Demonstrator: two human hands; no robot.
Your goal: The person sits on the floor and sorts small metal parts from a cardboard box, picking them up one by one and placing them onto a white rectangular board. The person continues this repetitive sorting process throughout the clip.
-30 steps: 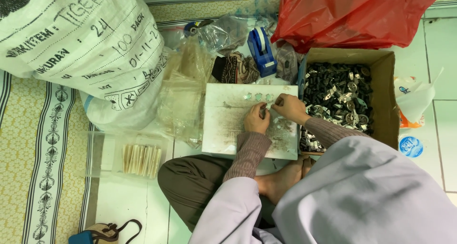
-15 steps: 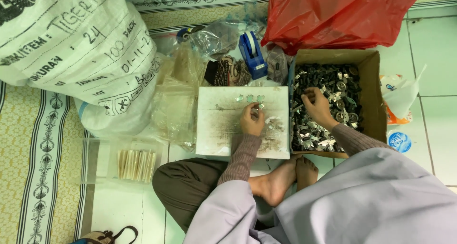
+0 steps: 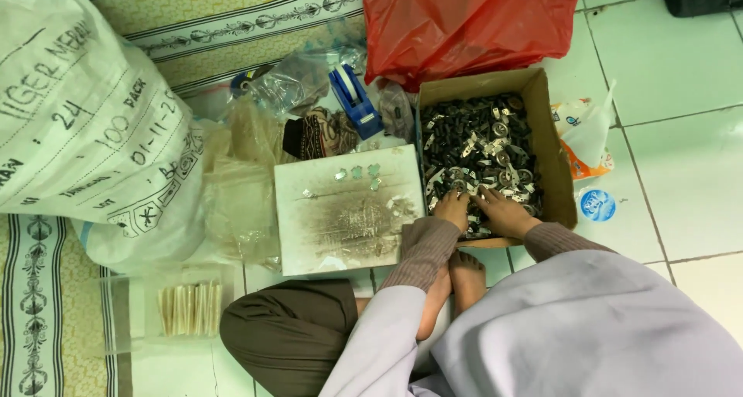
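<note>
- Both hands reach into the one cardboard box (image 3: 553, 165), at its near edge: left hand (image 3: 451, 209) and right hand (image 3: 503, 211) lie palm-down, fingers loosely spread on the metal parts (image 3: 480, 145); whether they grip any, I cannot tell.
- One white board (image 3: 348, 211) lies on the floor beside the box, within easy reach; four small parts (image 3: 357, 172) sit along its far edge.
- One red bag (image 3: 464, 22) lies behind the box.
</note>
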